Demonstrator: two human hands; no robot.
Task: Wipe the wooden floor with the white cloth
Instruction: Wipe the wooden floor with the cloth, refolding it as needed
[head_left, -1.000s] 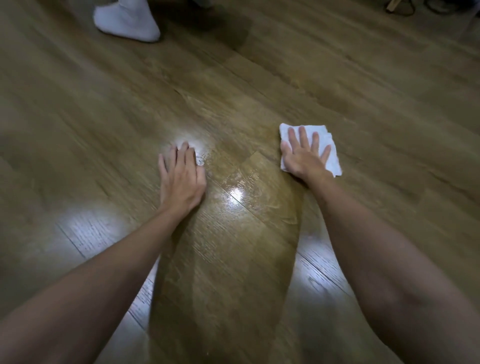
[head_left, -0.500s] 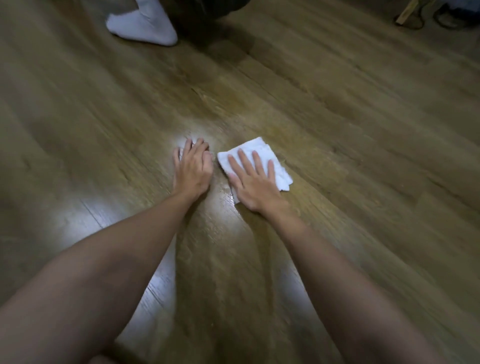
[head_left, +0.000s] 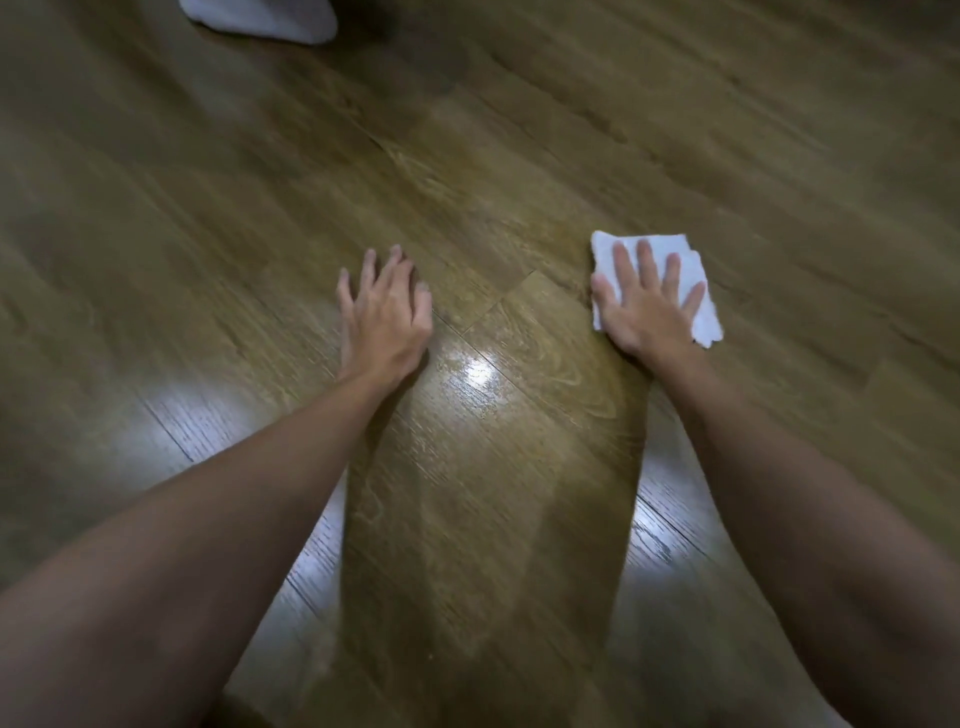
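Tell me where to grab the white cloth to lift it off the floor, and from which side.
Pinch the white cloth at its ragged right edge, coming from the right: it lies flat, and the right hand covers its middle, leaving that edge bare.

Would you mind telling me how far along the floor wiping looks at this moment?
Done: hard to judge; the boards between the arms shine, but no dirt line marks a cleaned area. In hand: the right hand presses flat on the white cloth, fingers spread, against the wooden floor; the left hand braces on bare boards. Left: the wide floor beyond, towards the white sock, shows no sign either way.
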